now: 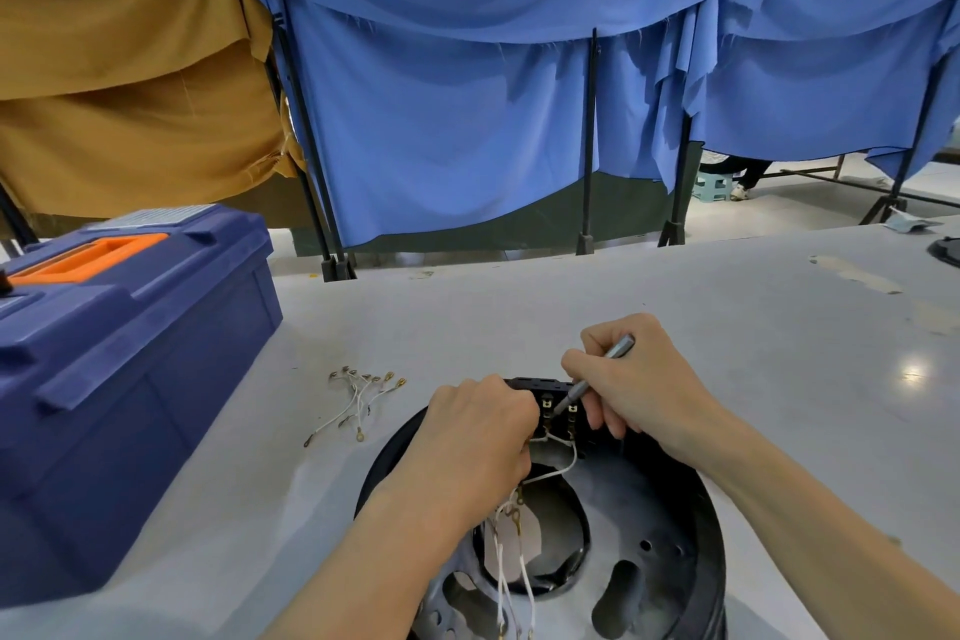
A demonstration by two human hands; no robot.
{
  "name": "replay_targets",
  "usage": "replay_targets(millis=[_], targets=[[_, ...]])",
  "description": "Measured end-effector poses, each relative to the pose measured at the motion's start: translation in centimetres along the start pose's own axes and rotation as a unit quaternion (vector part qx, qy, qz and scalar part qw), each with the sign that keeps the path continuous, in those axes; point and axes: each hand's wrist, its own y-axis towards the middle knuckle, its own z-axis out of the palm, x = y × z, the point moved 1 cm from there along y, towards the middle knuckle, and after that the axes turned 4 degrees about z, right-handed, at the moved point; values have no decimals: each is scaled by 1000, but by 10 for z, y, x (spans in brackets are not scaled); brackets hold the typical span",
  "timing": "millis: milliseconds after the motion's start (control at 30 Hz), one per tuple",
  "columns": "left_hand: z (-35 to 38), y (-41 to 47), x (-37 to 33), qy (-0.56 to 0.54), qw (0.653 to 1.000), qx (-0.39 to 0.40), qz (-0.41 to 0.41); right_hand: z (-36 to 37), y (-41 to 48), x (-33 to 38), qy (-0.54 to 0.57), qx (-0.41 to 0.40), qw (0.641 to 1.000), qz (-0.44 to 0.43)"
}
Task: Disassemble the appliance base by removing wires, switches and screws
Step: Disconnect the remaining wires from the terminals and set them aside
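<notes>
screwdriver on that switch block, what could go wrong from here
1. The screwdriver tip could slip off the terminal toward the left hand, which grips the switch block right beside it.
2. The white wires attached to the block could tear if it is pulled.
3. A freed screw might fall through the openings in the appliance base.

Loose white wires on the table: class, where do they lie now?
In the head view the loose white wires lie on the table, left of centre, between the blue toolbox and the black appliance base, apart from both.
</notes>
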Motion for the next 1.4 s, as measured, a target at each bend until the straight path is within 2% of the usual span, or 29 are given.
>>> replay_targets(millis=[233,333,467,633,1000,1400], targets=[[-5,1,-6,65,997,1,46,-2,1,-1,39,-9,999,24],[1,2,-5,72,997,8,41,-3,0,-1,49,-8,998,24],[3,1,3,-21,1000,-10,-11,-6,-3,-2,63,12,998,17],[6,1,3,-116,992,-41,-32,-12,-10,1,11,48,999,-24],[5,14,1,-259,964,15,-59,-9,-15,-1,-81,10,995,-62],[10,11,3,-281,959,-20,-39,-3,-15,-4,-127,33,988,-83]])
